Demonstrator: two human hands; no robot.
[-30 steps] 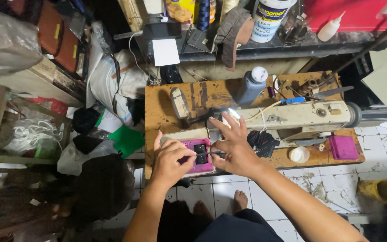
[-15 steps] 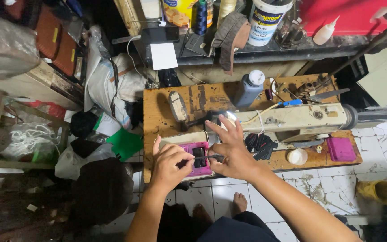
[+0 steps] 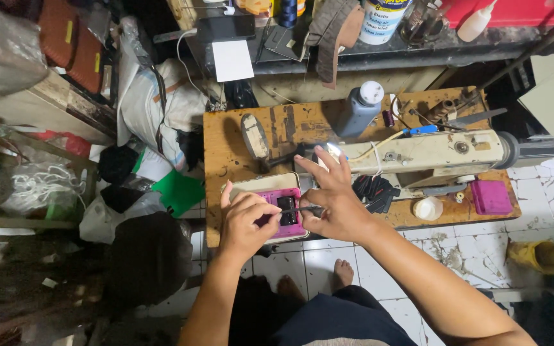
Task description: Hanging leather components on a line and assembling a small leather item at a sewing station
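Observed, lower centre of the frame: the pink piece (image 3: 276, 211) lies flat at the near edge of the wooden tabletop (image 3: 226, 138), partly over a pale board, with a small black fitting (image 3: 286, 209) set on its middle.

Left hand (image 3: 246, 224): rests on the pink piece's left part, fingers curled and drawn together toward the black fitting; whether they pinch anything there cannot be told.

Right hand (image 3: 335, 205): thumb and forefinger pressed together on a thin dark strip (image 3: 304, 209) that runs to the black fitting; the other fingers are spread upward toward the cream sewing machine (image 3: 431, 152).

Handling assessment: the pink piece looks thin, light and pliable, likely to slide on the board unless pressed down, so a flat hold near its left edge appears sound. The dark strip seems narrow and limp; it would be best taken close to the fitting, with a fingertip pinch, as a hold farther out would give little control. The fitting looks small and rigid and could be knocked askew.

Nearby: a grey bottle with a white cap (image 3: 359, 110) at upper centre, a small pink box (image 3: 490, 196) and a white round lid (image 3: 427, 208) at right.
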